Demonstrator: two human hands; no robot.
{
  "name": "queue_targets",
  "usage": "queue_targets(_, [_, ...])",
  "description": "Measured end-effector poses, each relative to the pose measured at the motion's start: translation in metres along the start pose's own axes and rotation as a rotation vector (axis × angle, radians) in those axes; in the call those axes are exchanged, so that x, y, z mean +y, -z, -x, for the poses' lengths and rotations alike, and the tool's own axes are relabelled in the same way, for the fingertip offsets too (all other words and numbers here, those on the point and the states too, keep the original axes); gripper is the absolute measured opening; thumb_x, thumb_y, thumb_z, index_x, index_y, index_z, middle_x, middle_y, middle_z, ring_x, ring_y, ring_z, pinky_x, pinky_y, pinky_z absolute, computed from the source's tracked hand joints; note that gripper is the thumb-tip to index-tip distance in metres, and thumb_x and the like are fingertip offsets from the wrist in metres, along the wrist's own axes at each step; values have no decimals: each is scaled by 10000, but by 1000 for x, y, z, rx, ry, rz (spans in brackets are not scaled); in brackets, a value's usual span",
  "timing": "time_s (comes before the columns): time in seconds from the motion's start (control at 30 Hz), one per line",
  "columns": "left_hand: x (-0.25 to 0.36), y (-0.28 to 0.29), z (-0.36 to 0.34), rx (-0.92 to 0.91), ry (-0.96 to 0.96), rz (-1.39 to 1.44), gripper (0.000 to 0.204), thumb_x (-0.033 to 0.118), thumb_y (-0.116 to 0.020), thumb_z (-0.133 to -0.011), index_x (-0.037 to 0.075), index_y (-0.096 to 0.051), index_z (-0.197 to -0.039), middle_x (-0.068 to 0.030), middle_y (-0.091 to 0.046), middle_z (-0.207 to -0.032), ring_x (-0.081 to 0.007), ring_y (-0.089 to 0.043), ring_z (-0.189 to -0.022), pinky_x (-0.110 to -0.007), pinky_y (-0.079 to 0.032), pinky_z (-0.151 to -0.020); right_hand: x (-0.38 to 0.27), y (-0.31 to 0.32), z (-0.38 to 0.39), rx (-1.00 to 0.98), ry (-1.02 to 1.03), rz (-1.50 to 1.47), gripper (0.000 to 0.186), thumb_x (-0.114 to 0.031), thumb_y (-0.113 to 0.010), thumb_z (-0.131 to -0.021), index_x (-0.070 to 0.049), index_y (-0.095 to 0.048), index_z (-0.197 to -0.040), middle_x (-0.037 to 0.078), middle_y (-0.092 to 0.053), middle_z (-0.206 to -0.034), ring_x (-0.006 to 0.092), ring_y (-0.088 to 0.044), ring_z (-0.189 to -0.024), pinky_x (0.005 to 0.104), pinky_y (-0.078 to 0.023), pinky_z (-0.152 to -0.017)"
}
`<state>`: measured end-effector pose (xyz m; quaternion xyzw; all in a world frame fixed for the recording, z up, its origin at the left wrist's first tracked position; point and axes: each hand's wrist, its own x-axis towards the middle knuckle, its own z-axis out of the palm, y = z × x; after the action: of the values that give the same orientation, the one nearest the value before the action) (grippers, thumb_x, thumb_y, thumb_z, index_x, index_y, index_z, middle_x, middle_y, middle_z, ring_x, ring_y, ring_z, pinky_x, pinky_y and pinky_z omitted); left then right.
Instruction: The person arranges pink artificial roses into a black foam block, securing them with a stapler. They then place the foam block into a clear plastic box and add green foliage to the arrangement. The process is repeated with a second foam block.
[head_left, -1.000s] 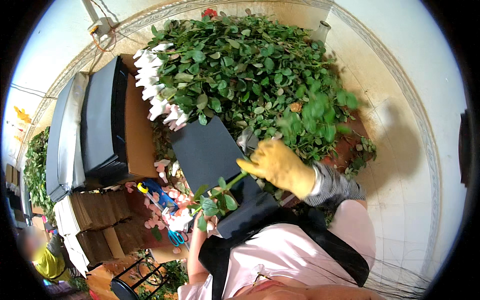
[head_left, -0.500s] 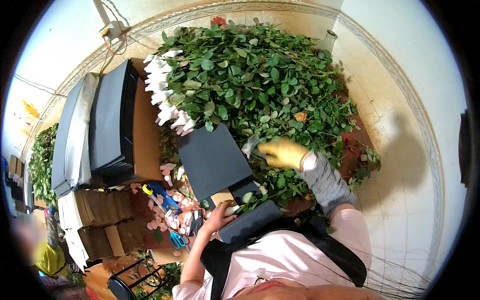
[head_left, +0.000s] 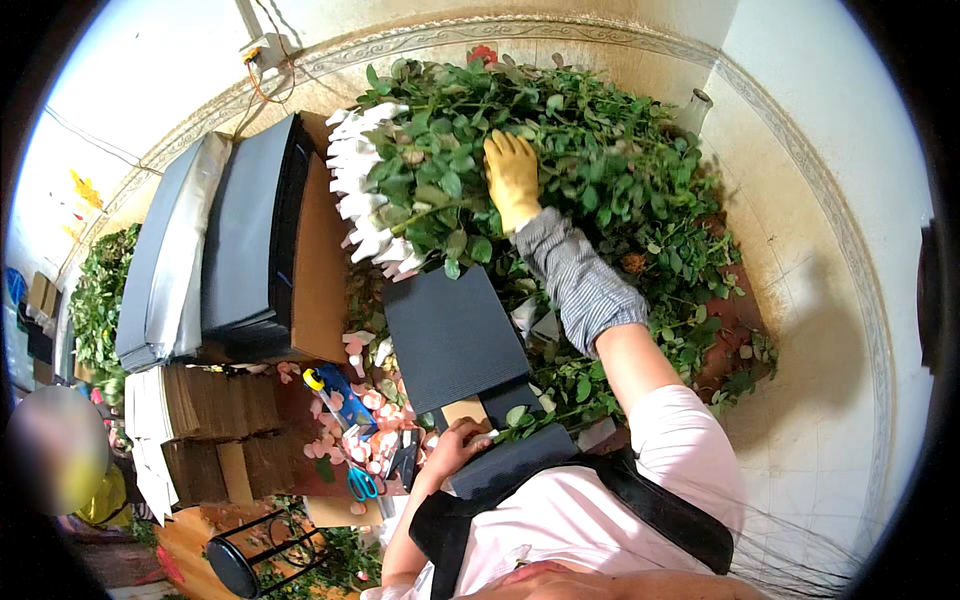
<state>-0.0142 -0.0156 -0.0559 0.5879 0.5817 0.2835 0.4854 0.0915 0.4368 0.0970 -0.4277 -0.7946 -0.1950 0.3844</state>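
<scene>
Roll [head_left: 515, 460]: dark, lower centre of the frame, against the person's front.
Left hand [head_left: 457, 448]: bare, lower centre, at the pale end of a leafy stem [head_left: 522, 428]; cannot tell whether the fingers close on it.
Scissors [head_left: 362, 484]: blue-handled, lower left of centre, near scattered pink petals [head_left: 328, 430].
Dark sheet [head_left: 455, 325]: flat, centre.
Right hand [head_left: 512, 175]: yellow-gloved, upper centre, fingers extended, released, over the leaves.
Flower pile [head_left: 620, 165]: upper centre, white-wrapped heads [head_left: 358, 165] at left.
</scene>
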Motion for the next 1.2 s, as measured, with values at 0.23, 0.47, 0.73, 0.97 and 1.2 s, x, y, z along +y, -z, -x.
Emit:
queue_targets(0.23, [-10, -3, -2, 11, -10, -32, 325, 238, -784, -876, 8, -691, -1087, -134, -661, -1086, -308, -657, -1004, -367, -541, -867, 6, 30, -26, -108, -80, -196, 165, -71, -713, -839, -75, -701, -1003, 108, -663, -1251, 303, -557, -1269, 465, -370, -1139])
queue_targets(0.47, [-9, 1, -11, -10, -113, -109, 330, 241, -781, -885, 16, -697, -1112, -146, -655, -1108, -290, -661, -994, -371, -537, -841, -19, 122, 0, 139, 379, -482, 117, -30, -704, -829, -65, -627, -909, 69, -681, -1073, 218, -683, -919, 386, -574, -807])
queue_targets(0.73, [-28, -7, 7, 90, 23, 162, 222, 138, -764, -905, -4, -681, -1053, -112, -671, -1028, -200, -664, -933, -326, -513, -830, -40, 259, 147, -752, 650, -193, 64, -108, -616, -900, -115, -565, -938, 30, -606, -902, 193, -612, -645, 336, -511, -555])
queue_targets(0.97, [-1, 6, 2, 100, -222, -407, 205, 240, -756, -841, 63, -743, -944, -147, -683, -973, -349, -670, -928, -417, -532, -814, 35, 194, 361, -1285, 103, -130, 104, -121, -611, -908, -92, -708, -929, 110, -661, -820, 276, -653, -781, 400, -545, -728])
queue_targets(1.2, [-7, 8, -4, 159, -221, -614, 514, 195, -822, -727, 79, -680, -1207, -172, -552, -1251, -335, -595, -1068, -419, -509, -926, 50, 182, 379, -1254, 54, -371, 332, -161, -649, -886, -88, -690, -1207, 131, -709, -1143, 322, -661, -1057, 397, -520, -937])
